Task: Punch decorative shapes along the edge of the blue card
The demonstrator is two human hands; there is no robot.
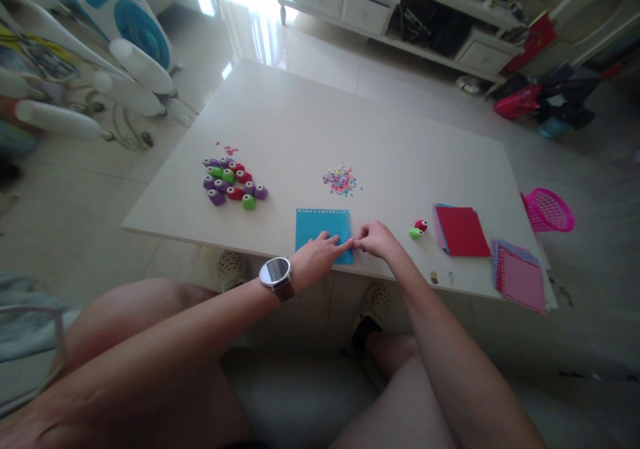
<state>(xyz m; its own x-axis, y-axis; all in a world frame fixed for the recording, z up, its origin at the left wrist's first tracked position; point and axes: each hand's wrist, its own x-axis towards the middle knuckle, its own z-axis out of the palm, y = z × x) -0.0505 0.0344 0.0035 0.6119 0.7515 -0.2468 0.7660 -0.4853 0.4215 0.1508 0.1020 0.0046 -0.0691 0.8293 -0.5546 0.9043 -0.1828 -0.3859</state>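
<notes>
A blue sheet of paper (320, 222) lies at the table's near edge, with a row of small punched shapes along its top and some along its right edge. My left hand (323, 252), a watch (276, 273) on its wrist, rests on the sheet with fingers stretched out. At the sheet's right edge, my right hand (374, 239) is closed in a pinch against the left fingertip; anything between its fingers is too small to make out. Right of that hand stand a red craft punch (421, 225) and a green craft punch (416, 233).
Several purple, red and green punches (230, 182) cluster on the left, near red paper bits (231, 150). A colourful confetti pile (341, 179) lies beyond the sheet. On the right are red paper (463, 231), punched pink sheets (521, 279) and a pink basket (550, 210) beside the table (300, 122).
</notes>
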